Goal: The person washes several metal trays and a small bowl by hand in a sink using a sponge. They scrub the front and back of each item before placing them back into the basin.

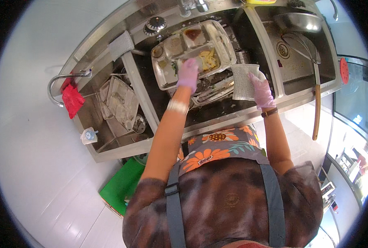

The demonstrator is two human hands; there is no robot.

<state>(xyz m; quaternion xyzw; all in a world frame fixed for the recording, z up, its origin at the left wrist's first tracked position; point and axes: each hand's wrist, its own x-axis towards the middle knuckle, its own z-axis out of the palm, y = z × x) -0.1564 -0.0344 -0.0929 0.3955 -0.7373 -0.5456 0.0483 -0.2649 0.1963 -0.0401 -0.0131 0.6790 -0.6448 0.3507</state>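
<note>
A metal compartment tray (183,50) lies tilted over the middle sink, with yellow food scraps (208,60), a dark brown sauce and bits of green in its sections. My left hand (188,75), in a lilac glove, reaches over the tray's near side; its fingers are curled downward, and whatever they hold is hidden. My right hand (261,89), also gloved, grips a grey woven scrubbing cloth (244,82) by its right edge, just right of the tray. Beneath the tray, other metal trays (215,93) show in part.
Another grey cloth (121,44) drapes over the left divider (139,89). More trays (120,101) fill the left sink. In the right sink are a metal pan (299,21) and a wooden-handled strainer (317,97). A tap with a red cloth (73,101) stands left; a green bin (122,186) sits below.
</note>
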